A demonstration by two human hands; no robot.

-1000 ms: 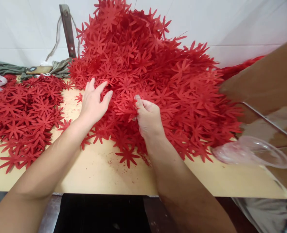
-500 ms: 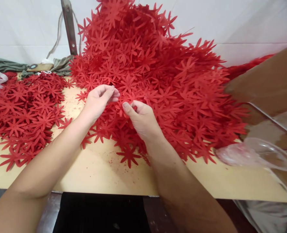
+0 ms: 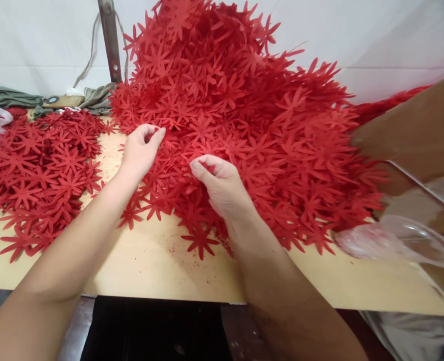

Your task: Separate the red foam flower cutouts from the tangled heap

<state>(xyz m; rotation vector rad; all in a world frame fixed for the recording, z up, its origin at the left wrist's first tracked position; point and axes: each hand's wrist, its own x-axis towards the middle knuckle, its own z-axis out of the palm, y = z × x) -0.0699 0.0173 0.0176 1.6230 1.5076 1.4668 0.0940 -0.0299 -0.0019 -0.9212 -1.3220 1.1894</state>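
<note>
Counter [image 3: 132, 278] bearing a large heap of red flower cutouts [image 3: 252, 120]

White tiled wall [image 3: 376, 30] stands behind the heap. The heap stretches left to right and peaks toward its back left; its thin, star-like pieces point every way, so no single one shows a clear long axis. Brown cardboard [image 3: 413, 135] slants up at the heap's right. A lower pile of darker red cutouts [image 3: 37, 175] lies to the heap's left, with a strip of pale counter between.

Two bare hands are over the heap's front left part, so red pieces lie directly beneath and behind both. The right hand [image 3: 224, 185] is at the heap's front middle, thumb against curled forefinger, apparently pinching a few cutouts that blend into the red behind. The left hand [image 3: 141, 150] is at the heap's left edge, farther back, and nearer the darker pile. Its thumb and forefinger curve close to each other; I cannot tell whether they grip a piece.

Compared with half a second ago, the left hand sits farther toward the heap's left and the gap between the hands is wider; the right hand is in nearly the same place.

Clear plastic [image 3: 372, 240] rests at the heap's front right. One single cutout [image 3: 200, 242] lies at its front edge, with tiny red crumbs [image 3: 173, 249] nearby.
</note>
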